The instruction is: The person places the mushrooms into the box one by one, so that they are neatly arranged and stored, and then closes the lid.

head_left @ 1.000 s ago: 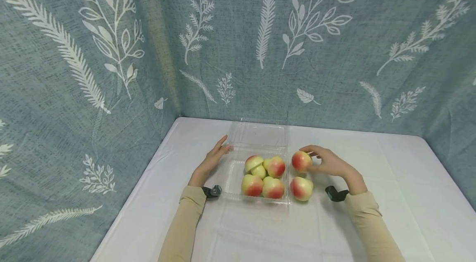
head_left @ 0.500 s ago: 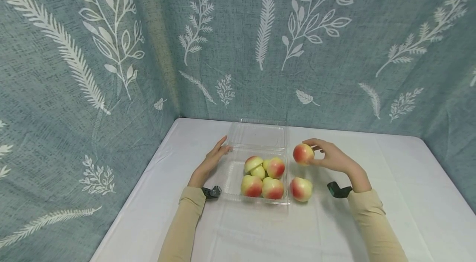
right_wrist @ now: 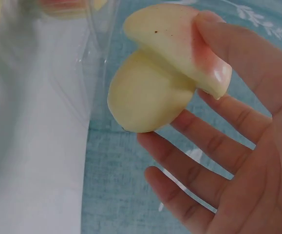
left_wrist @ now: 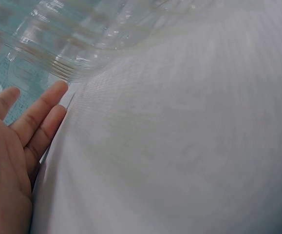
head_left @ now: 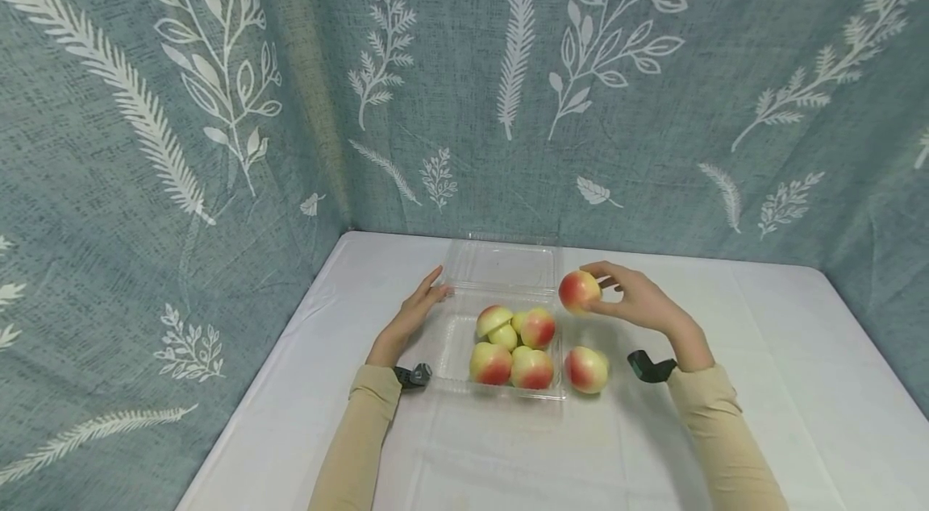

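Observation:
My right hand [head_left: 639, 303] holds a toy mushroom [head_left: 579, 291] by its cap, up near the back right corner of a clear plastic box. The right wrist view shows the held mushroom's [right_wrist: 153, 90] thick pale stem and its yellow cap blushed with red. Inside the clear box [head_left: 450, 374], several similar mushrooms [head_left: 532, 369] sit on the right side. One more mushroom [head_left: 586, 370] lies on the table just right of the box. At the box's left edge, my left hand [head_left: 415, 311] has its fingers extended; in the left wrist view their tips reach the box wall [left_wrist: 67, 73].
The box's hinged lid [head_left: 508, 263] lies folded back behind it. A white cloth covers the table [head_left: 522, 454]. Blue-green curtains [head_left: 464, 92] with white leaf prints stand behind and to the left.
My right hand has lifted the mushroom from beside the box and moved it away from me, first slightly right, then left toward the box's back corner. The left hand stays put.

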The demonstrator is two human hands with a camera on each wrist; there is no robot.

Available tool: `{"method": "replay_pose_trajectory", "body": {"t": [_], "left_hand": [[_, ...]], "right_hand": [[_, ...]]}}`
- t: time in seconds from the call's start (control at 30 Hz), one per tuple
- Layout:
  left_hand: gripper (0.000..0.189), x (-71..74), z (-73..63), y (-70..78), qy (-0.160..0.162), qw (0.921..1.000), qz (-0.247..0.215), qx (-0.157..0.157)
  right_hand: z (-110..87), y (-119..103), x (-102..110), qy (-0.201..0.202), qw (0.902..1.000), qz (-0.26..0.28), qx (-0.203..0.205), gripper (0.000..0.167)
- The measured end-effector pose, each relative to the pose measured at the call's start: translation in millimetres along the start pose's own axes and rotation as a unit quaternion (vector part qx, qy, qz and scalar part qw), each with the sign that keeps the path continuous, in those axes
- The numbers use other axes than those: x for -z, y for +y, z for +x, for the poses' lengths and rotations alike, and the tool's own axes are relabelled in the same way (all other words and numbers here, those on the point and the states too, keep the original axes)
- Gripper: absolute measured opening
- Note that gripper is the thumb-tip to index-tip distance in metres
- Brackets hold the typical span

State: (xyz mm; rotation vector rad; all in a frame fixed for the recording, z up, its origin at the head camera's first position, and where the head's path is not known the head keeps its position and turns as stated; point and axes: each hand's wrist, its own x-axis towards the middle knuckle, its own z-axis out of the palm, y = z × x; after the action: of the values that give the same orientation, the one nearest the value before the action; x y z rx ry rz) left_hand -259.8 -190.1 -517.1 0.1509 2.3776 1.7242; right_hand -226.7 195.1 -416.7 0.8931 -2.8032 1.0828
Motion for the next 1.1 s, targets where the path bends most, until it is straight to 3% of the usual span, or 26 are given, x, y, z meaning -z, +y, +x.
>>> {"method": "replay_pose_trajectory", "body": {"t": [0.5,0.57,0.73,0.8,1.1], "left_hand": [[0.057,1.8,-0.8,3.4,-0.005,1.0,0.002,0.003],[0.057,2.0,-6.0,11.9,-0.009,0.9999,0.003,0.008],[0.056,1.2,-4.6,10.3,-0.005,0.9999,0.001,0.012],[0.056,0.7,1.3,0.9,-0.001,1.0,0.001,0.008],[0.059,1.4,-0.1,0.1,-0.01,0.9999,0.003,-0.001]], "right_hand": [[15.7,-18.8,-4.1,0.006,0.9999,-0.013,-0.004,0.052],[17.6,-20.9,-6.1,0.006,0.9999,-0.015,-0.005,0.052],[22.3,-28.2,-12.5,0.008,0.9996,-0.021,-0.014,0.052],[23.7,-31.2,-15.8,0.01,0.9995,-0.023,-0.018,0.053],[29.3,-42.3,-30.0,0.012,0.9992,-0.029,-0.024,0.056]]}}
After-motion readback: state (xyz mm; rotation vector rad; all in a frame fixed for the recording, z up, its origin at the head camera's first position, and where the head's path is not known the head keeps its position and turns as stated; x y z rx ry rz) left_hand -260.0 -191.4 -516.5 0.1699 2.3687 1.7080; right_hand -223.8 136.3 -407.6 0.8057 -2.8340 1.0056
